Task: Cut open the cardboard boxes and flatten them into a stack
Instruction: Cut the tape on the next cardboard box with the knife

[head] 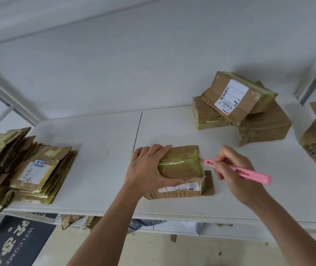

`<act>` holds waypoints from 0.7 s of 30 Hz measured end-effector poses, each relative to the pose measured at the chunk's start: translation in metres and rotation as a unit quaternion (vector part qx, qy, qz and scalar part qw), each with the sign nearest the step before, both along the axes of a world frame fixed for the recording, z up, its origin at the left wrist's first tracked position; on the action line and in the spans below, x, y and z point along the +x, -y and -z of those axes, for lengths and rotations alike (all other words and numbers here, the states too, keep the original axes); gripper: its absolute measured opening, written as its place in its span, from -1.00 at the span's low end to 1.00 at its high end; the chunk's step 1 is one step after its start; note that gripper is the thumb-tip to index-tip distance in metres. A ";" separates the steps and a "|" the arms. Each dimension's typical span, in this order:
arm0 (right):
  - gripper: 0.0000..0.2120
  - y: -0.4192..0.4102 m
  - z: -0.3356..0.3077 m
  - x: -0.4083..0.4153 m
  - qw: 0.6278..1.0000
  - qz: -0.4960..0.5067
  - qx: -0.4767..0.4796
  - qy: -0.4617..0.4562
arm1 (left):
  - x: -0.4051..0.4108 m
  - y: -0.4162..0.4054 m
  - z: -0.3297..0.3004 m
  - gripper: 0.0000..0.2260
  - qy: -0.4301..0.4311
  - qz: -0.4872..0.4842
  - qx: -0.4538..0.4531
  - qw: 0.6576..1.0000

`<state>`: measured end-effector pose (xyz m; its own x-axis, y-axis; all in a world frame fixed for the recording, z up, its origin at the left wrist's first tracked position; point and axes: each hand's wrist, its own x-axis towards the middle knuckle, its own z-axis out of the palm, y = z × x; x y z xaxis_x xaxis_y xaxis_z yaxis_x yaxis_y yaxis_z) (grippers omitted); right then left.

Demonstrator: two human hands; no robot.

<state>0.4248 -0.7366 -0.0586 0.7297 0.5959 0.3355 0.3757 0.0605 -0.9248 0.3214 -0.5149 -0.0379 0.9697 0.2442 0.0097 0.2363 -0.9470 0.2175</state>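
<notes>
A white tabletop (99, 169) carries a taped cardboard box (180, 166) at frame centre, long axis left-right. The left hand (149, 167) grips its left end. The right hand (234, 169) pinches a pink cutter (237, 170), tip pointing left at the box's right edge.

White table (99, 143) bears flattened stack (24, 169), taped boxes (239, 108), centre box (180, 166).

bare table (99, 150) centre-left, flattened stack (24, 169) left, boxes (245, 108) right

A white table (99, 150) stands against a plain white wall (134, 64), a dark welcome mat (17, 244) below.
</notes>
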 end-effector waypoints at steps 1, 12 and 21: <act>-0.74 -0.001 -0.006 0.003 1.000 -0.004 0.000 -0.007 | -0.001 0.000 0.000 -0.07 0.001 0.000 0.001 1.000; -0.77 0.004 0.004 -0.022 0.998 0.023 0.015 0.055 | 0.000 0.000 -0.001 -0.06 -0.009 -0.005 -0.003 1.000; -0.80 0.017 -0.004 -0.035 0.999 0.007 -0.004 0.044 | 0.001 -0.002 -0.001 -0.03 -0.010 -0.003 -0.003 1.000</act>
